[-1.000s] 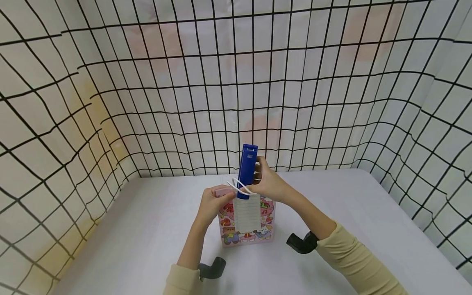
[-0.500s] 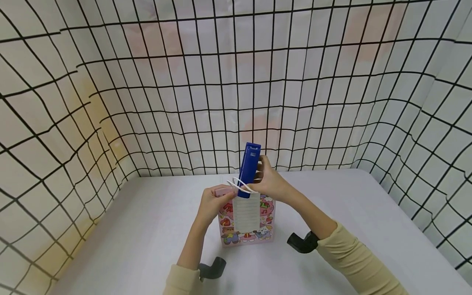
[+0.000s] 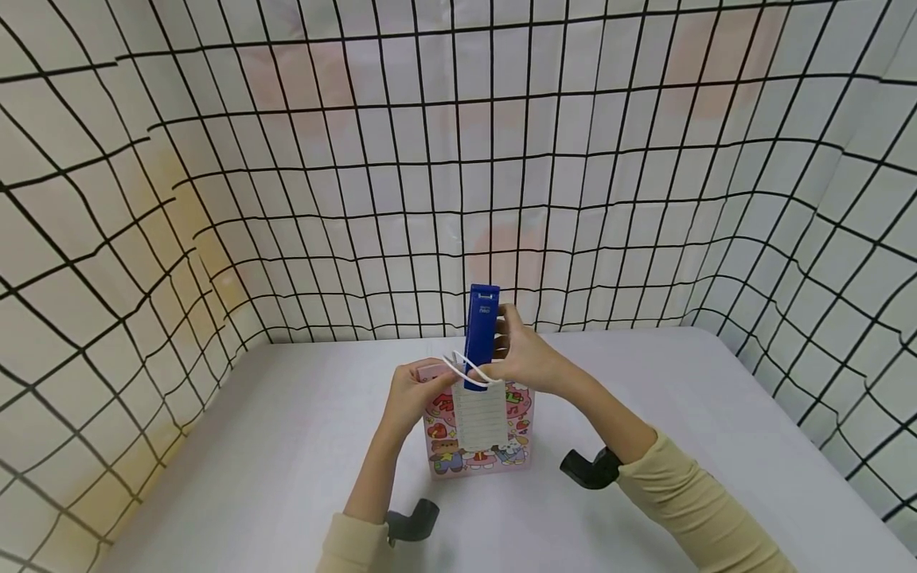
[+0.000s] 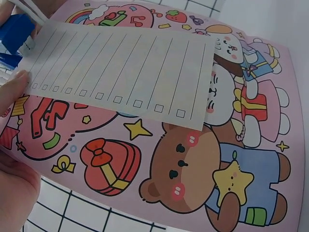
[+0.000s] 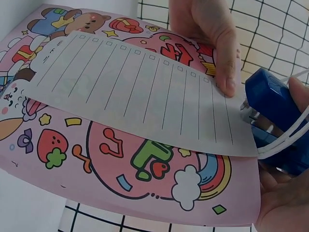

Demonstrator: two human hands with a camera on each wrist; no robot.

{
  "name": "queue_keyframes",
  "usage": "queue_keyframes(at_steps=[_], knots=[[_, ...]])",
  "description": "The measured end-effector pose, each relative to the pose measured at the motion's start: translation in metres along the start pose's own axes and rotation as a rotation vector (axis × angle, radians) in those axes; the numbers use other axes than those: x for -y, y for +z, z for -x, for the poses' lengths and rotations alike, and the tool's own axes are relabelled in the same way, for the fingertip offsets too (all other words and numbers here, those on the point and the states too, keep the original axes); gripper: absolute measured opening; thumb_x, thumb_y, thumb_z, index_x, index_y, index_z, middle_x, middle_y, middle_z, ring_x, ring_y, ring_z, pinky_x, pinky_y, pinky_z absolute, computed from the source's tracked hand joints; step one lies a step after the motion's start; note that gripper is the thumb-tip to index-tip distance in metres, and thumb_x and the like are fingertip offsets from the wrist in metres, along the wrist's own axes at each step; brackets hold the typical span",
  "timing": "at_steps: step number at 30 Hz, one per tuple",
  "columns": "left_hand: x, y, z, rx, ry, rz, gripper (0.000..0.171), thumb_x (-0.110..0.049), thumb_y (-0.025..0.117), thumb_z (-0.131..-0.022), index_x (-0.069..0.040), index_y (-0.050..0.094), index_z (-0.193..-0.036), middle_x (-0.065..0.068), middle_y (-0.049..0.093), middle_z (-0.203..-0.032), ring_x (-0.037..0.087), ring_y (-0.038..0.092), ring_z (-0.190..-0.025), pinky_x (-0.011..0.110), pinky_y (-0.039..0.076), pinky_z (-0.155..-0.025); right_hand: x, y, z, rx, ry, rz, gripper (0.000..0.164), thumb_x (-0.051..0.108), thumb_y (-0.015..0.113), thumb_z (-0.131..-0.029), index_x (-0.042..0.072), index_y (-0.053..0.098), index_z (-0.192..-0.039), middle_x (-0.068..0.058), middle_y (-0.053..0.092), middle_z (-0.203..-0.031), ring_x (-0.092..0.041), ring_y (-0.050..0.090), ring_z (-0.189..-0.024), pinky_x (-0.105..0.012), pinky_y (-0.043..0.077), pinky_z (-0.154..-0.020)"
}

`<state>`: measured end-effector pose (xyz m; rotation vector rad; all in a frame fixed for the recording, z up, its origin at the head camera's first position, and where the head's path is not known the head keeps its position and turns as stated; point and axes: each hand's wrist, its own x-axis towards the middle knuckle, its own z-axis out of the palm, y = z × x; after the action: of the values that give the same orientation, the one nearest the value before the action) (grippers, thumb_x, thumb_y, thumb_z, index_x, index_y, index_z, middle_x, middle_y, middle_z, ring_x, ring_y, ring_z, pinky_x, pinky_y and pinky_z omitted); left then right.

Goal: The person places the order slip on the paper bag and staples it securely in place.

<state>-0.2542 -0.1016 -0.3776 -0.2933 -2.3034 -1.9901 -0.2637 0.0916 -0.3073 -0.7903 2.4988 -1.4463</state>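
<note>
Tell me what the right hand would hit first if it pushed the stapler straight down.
Probably the lined note on the gift bag: the right hand holds the stapler upright, nose at the note's top edge.

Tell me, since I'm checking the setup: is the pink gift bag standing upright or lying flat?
Upright. The pink gift bag stands on the table, with its handles up beside the blue stapler.

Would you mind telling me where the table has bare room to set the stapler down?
The white table lies bare left of the pink gift bag, out to the grid wall, and on the right past the right hand. It is crowded mid-table, where the left hand holds the lined paper under the blue stapler.
</note>
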Motion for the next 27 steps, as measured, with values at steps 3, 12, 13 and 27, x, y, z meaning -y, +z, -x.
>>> queue_keyframes(at_steps=[3, 12, 13, 27], knots=[[-0.0007, 0.0003, 0.0001, 0.002, -0.006, 0.005, 0.020, -0.016, 0.066, -0.082, 0.001, 0.068, -0.093, 0.016, 0.070, -0.082, 0.014, 0.063, -0.063, 0.025, 0.051, -0.059, -0.0003, 0.0005, 0.0004, 0.005, -0.008, 0.015, 0.089, 0.026, 0.072, -0.076, 0.007, 0.012, -0.138, -0.024, 0.043, -0.133, -0.037, 0.051, -0.116, -0.047, 0.044, -0.094], [-0.0008, -0.0018, -0.0007, 0.029, 0.001, -0.013, 0.019, -0.014, 0.065, -0.083, 0.002, 0.067, -0.092, 0.016, 0.070, -0.082, 0.015, 0.063, -0.064, 0.025, 0.051, -0.060, -0.0011, 0.0002, 0.0020, 0.007, -0.046, 0.040, 0.086, 0.025, 0.070, -0.078, 0.005, 0.013, -0.140, -0.024, 0.051, -0.126, -0.035, 0.055, -0.112, -0.046, 0.046, -0.091], [-0.0003, -0.0021, -0.0009, 0.030, 0.005, -0.016, 0.019, -0.014, 0.065, -0.083, 0.002, 0.067, -0.092, 0.016, 0.070, -0.082, 0.015, 0.063, -0.064, 0.025, 0.051, -0.060, -0.0013, 0.0002, 0.0021, 0.009, -0.051, 0.038, 0.086, 0.024, 0.070, -0.078, 0.005, 0.013, -0.139, -0.024, 0.051, -0.126, -0.035, 0.055, -0.112, -0.046, 0.046, -0.091], [-0.0047, -0.0016, -0.0005, 0.027, -0.001, -0.033, 0.019, -0.014, 0.066, -0.082, 0.002, 0.068, -0.091, 0.017, 0.069, -0.082, 0.014, 0.061, -0.063, 0.024, 0.050, -0.060, -0.0024, 0.0002, 0.0024, 0.002, -0.063, 0.039, 0.082, 0.021, 0.069, -0.079, 0.005, 0.015, -0.138, -0.025, 0.052, -0.124, -0.035, 0.056, -0.111, -0.045, 0.047, -0.090]])
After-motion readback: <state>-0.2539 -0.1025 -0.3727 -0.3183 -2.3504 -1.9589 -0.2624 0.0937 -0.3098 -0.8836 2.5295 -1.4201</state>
